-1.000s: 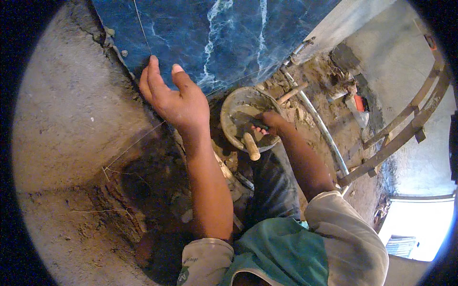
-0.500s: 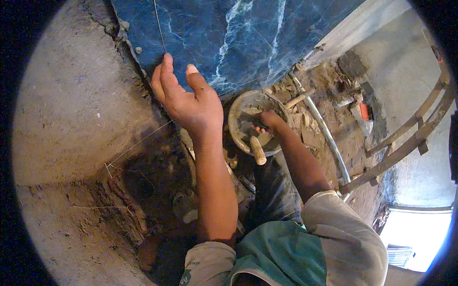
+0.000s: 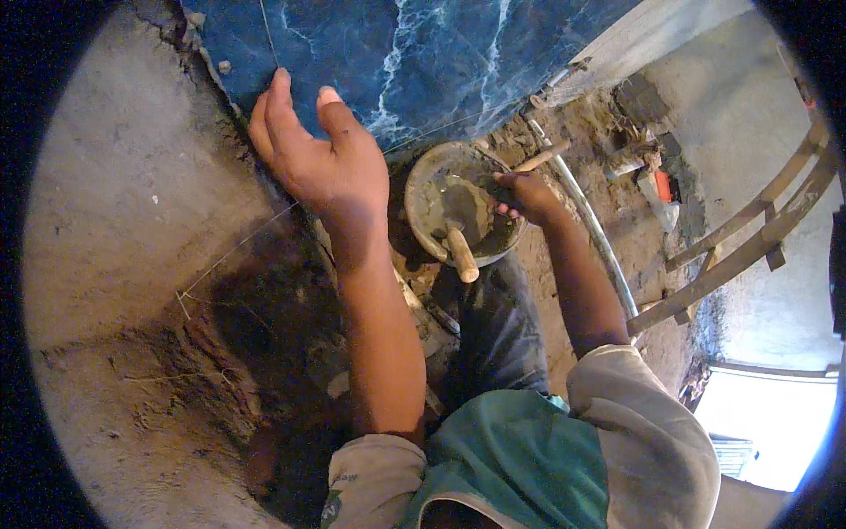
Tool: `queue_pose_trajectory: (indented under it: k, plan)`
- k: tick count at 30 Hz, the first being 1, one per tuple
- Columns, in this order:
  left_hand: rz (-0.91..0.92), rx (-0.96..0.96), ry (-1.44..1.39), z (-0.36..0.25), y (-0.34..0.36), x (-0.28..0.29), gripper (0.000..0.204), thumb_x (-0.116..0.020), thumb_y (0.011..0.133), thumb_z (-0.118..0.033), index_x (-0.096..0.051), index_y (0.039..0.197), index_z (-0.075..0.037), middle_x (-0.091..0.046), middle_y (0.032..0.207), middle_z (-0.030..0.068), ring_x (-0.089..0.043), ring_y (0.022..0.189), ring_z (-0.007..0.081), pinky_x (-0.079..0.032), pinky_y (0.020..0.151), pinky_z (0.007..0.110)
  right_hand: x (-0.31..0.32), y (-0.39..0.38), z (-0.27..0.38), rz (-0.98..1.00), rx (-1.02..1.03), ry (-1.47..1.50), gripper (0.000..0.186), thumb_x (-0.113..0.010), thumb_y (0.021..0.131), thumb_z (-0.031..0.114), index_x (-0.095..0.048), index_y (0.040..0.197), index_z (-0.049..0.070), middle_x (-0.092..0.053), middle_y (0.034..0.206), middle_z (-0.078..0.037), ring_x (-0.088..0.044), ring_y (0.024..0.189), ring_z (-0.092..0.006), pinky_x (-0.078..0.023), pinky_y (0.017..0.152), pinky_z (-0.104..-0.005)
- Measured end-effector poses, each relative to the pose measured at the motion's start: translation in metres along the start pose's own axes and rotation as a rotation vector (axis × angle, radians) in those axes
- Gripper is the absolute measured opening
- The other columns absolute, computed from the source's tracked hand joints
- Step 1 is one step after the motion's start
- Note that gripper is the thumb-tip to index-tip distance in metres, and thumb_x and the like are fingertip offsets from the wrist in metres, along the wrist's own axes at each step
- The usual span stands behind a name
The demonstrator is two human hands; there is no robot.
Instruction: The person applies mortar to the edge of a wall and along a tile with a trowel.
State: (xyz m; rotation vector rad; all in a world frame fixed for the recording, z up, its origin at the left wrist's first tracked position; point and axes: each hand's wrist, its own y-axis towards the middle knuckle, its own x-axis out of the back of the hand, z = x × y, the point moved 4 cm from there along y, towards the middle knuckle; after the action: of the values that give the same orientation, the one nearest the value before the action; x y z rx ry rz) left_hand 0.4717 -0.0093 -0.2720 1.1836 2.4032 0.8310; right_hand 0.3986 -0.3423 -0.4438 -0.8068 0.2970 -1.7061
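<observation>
My left hand (image 3: 322, 159) lies open against the lower edge of a dark blue marbled tile (image 3: 423, 48), fingers spread and pointing up. My right hand (image 3: 522, 196) reaches into a round metal pan (image 3: 421, 189) of grey mortar and grips a trowel (image 3: 483, 196) whose blade is dug into the mix. A second tool with a wooden handle (image 3: 462, 254) leans over the pan's near rim. A thin guide string (image 3: 238, 249) runs across below my left hand.
Rough grey cement wall (image 3: 123, 176) stands at the left. Dirt and rubble cover the floor, with a long metal pipe (image 3: 599, 247), a wooden ladder (image 3: 749, 229) at the right and an orange-and-white tool (image 3: 663, 189) in the debris.
My left hand has slid up along the tile's edge. My right hand has stayed in the mortar pan, working the trowel.
</observation>
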Motion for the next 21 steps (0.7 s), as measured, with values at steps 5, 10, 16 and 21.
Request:
queue_pose_trajectory:
  k: [5,10,16,21]
  plan:
    - [-0.021,0.019,-0.001,0.002,-0.001,-0.002,0.038,-0.064,0.086,-0.008,-0.058,0.122,0.003,-0.054,0.12,0.022,-0.054,0.112,0.0374,-0.041,0.101,0.045,0.043,-0.036,-0.01,0.003,0.158,-0.421,0.03,-0.065,0.091,0.032,-0.068,0.084,0.003,-0.066,0.069,-0.006,-0.058,0.05,-0.0138,-0.042,0.043,-0.0298]
    - [-0.037,0.057,-0.027,0.003,-0.001,-0.004,0.038,-0.064,0.085,-0.008,-0.058,0.121,0.002,-0.054,0.119,0.0212,-0.053,0.113,0.0365,-0.041,0.101,0.045,0.034,-0.068,-0.013,-0.159,-0.058,-0.385,0.035,-0.069,0.089,0.037,-0.068,0.086,0.002,-0.064,0.065,-0.007,-0.057,0.045,-0.0147,-0.045,0.044,-0.03]
    - [-0.043,0.067,-0.04,0.002,-0.002,-0.004,0.037,-0.064,0.085,-0.008,-0.059,0.121,0.002,-0.054,0.12,0.021,-0.053,0.113,0.0362,-0.042,0.1,0.045,0.016,-0.052,-0.035,-0.248,-0.07,-0.587,0.037,-0.066,0.091,0.036,-0.068,0.098,-0.001,-0.063,0.064,-0.008,-0.061,0.048,-0.018,-0.05,0.047,-0.0331]
    - [-0.03,0.076,-0.01,-0.001,-0.001,-0.005,0.037,-0.065,0.085,-0.008,-0.059,0.12,0.002,-0.055,0.12,0.0212,-0.053,0.113,0.0361,-0.042,0.1,0.045,0.014,-0.037,-0.05,-0.412,0.013,-0.768,0.035,-0.062,0.09,0.033,-0.069,0.107,0.003,-0.07,0.082,-0.017,-0.069,0.067,-0.0263,-0.055,0.063,-0.0384]
